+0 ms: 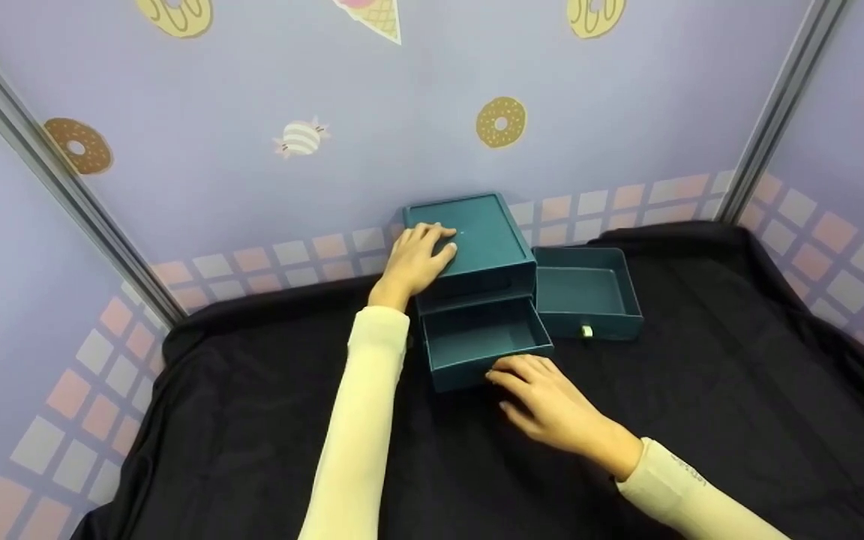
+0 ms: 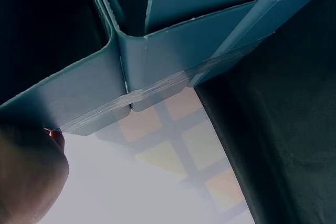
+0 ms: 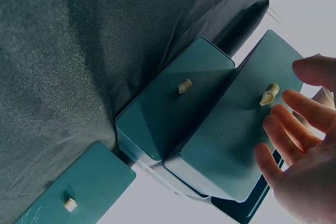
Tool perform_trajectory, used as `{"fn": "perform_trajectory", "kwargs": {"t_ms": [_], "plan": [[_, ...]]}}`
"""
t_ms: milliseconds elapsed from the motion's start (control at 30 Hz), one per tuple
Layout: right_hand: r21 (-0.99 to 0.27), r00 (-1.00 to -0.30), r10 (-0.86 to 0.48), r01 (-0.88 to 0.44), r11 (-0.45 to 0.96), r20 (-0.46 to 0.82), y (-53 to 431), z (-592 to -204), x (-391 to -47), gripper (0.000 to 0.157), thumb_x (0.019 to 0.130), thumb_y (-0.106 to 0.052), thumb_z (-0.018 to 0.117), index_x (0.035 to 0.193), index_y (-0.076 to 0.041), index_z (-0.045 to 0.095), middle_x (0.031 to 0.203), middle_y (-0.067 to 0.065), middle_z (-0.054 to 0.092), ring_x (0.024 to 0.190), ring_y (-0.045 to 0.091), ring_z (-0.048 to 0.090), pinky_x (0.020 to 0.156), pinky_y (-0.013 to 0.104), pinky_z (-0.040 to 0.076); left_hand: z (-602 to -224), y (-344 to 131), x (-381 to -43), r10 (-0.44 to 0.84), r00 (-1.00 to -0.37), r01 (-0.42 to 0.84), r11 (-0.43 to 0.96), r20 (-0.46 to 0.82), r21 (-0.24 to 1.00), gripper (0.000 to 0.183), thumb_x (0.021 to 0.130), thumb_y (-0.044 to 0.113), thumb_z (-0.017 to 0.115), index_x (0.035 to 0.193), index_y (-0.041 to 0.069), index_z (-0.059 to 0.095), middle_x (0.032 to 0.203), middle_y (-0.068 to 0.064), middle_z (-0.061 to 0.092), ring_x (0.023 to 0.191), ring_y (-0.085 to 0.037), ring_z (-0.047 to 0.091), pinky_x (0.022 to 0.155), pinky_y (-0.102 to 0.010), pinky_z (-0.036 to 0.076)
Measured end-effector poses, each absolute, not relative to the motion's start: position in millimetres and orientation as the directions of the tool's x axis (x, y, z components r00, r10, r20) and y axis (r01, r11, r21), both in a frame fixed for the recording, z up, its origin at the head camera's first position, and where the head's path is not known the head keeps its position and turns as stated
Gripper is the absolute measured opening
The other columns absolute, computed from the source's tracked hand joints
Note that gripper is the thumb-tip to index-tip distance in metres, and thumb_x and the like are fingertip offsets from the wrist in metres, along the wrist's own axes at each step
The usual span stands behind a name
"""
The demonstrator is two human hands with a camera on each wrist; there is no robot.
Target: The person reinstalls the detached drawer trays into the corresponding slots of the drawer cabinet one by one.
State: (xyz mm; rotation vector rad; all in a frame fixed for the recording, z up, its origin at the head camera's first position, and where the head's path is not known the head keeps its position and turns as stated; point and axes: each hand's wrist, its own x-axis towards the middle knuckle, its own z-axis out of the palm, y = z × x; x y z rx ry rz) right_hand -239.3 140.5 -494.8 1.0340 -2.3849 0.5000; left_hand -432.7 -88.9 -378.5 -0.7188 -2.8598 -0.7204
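A teal drawer cabinet (image 1: 477,229) stands against the back wall, its uppermost slot without a drawer. My left hand (image 1: 417,259) rests on the left of its top, fingers spread; the left wrist view catches part of that hand (image 2: 31,177) beside the cabinet wall (image 2: 173,56). Below the bare slot, a drawer (image 1: 462,373) juts out, with nothing in it. My right hand (image 1: 552,405) is at that drawer's front, fingers loosely bent. In the right wrist view, the fingertips are close beside its pale knob (image 3: 270,94), not wrapped round it. Under it is a pushed-in drawer (image 3: 184,114).
A loose teal drawer (image 1: 616,328) with a small pale knob (image 1: 586,331) sits right of the cabinet. Black cloth (image 1: 274,420) covers the table. Lilac panels (image 1: 402,135) printed with sweets enclose the back and sides, joined by metal posts (image 1: 777,120).
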Motion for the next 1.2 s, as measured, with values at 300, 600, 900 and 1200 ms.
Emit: {"fn": "perform_trajectory", "kwargs": {"t_ms": [300, 600, 900, 1200], "plan": [[-0.137, -0.61, -0.567, -0.739, 0.66, 0.554, 140.0, -494.5, -239.0, 0.046, 0.091, -0.013, 0.08, 0.135, -0.005, 0.069, 0.137, 0.011, 0.064, 0.128, 0.03, 0.061, 0.106, 0.053, 0.052, -379.4, -89.7, -432.5, 0.422, -0.881, 0.472, 0.776, 0.211, 0.419, 0.049, 0.113, 0.045, 0.042, 0.157, 0.025, 0.053, 0.169, -0.006, 0.038, 0.154, -0.03, 0.033, 0.132, -0.047, 0.017], [-0.114, -0.585, -0.573, -0.749, 0.652, 0.574, 139.1, -495.2, -244.0, 0.053, 0.088, -0.012, 0.082, 0.138, -0.001, 0.067, 0.142, 0.017, 0.062, 0.13, 0.036, 0.06, 0.109, 0.058, 0.05, -378.8, -91.1, -432.3, 0.418, -0.881, 0.473, 0.778, 0.221, 0.413, 0.048, 0.114, 0.044, 0.043, 0.156, 0.025, 0.054, 0.168, -0.007, 0.039, 0.153, -0.03, 0.034, 0.132, -0.047, 0.018], [-0.114, -0.608, -0.583, -0.738, 0.665, 0.539, 138.3, -493.6, -246.8, 0.057, 0.09, -0.015, 0.081, 0.142, 0.0, 0.064, 0.148, 0.021, 0.059, 0.137, 0.041, 0.056, 0.114, 0.061, 0.047, -379.2, -88.4, -433.7, 0.421, -0.88, 0.475, 0.774, 0.22, 0.418, 0.048, 0.113, 0.044, 0.044, 0.156, 0.025, 0.054, 0.168, -0.006, 0.039, 0.153, -0.03, 0.034, 0.132, -0.046, 0.018], [-0.109, -0.645, -0.591, -0.715, 0.691, 0.484, 135.5, -491.9, -247.6, 0.055, 0.092, -0.019, 0.08, 0.142, -0.002, 0.064, 0.152, 0.021, 0.056, 0.144, 0.041, 0.051, 0.118, 0.06, 0.043, -378.4, -89.1, -431.1, 0.418, -0.882, 0.472, 0.774, 0.219, 0.421, 0.048, 0.114, 0.045, 0.042, 0.156, 0.026, 0.054, 0.168, -0.006, 0.039, 0.154, -0.03, 0.033, 0.132, -0.047, 0.017]]}}
